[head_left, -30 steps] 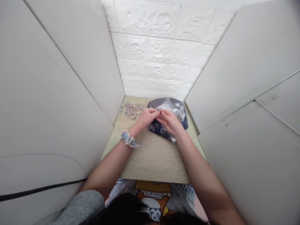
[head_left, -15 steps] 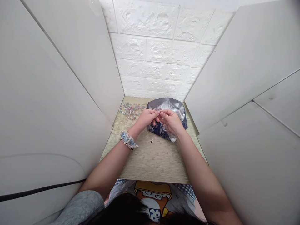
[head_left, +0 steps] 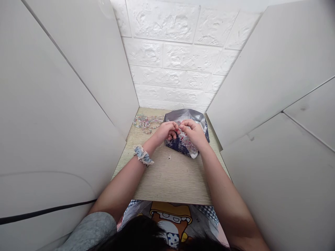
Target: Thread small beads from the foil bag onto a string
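Over an unfolded dark blue patterned pouch [head_left: 180,147] with a silver lining, my two hands meet with their fingertips close together. My left hand [head_left: 166,131] is closed in a pinch, and a small red bead [head_left: 177,130] shows at its fingertips. Thumb and forefinger of my right hand [head_left: 194,133] are also pinched; whatever sits between them is too small to make out. Loose clear, pink and red beads [head_left: 186,140] lie in the pouch, partly behind my right hand. A tiny metallic piece [head_left: 169,158] rests on the wooden tabletop [head_left: 167,181] in front.
Strung pastel beads [head_left: 146,122] lie in a tangle at the back left of the tabletop. White panels [head_left: 104,69] close in on the left and right, and a white brick-patterned wall [head_left: 178,59] stands behind. A blue scrunchie [head_left: 143,155] circles my left wrist.
My fingertips have drawn slightly apart from touching. The red bead at my left fingertips and more of the beads in the pouch now show.
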Motion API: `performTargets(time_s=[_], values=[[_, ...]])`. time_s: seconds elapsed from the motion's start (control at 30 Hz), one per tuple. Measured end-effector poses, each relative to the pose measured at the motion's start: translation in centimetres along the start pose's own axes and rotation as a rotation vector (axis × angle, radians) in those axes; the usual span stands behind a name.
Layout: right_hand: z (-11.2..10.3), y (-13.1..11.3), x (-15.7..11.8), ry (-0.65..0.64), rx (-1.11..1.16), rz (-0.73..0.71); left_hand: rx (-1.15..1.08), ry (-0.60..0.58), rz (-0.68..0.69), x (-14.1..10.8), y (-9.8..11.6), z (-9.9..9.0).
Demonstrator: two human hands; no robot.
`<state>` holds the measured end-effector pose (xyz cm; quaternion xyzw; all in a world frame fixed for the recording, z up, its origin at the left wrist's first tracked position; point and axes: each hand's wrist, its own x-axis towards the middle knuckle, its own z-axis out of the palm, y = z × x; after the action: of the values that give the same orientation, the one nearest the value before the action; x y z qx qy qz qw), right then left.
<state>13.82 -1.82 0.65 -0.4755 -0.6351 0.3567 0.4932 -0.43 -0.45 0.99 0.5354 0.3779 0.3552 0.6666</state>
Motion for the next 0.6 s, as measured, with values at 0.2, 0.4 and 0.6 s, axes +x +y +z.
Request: performTargets(time_s=[0.2, 0.4, 0.6], values=[[-0.8, -0.1, 0.1, -0.097, 0.073, 0.001, 0.067, -0.013, 0.006, 0.1, -0.2, 0.1], [-1.8, 0.5, 0.2, 0.248, -0.176, 0.014, 0.076, 0.0, 0.017, 0.1, -0.3, 0.3], [-3.1, 1.0, 0.6, 0.558, -0.16, -0.061, 0.052, -0.016, 0.011, -0.1, -0.1, 0.4]])
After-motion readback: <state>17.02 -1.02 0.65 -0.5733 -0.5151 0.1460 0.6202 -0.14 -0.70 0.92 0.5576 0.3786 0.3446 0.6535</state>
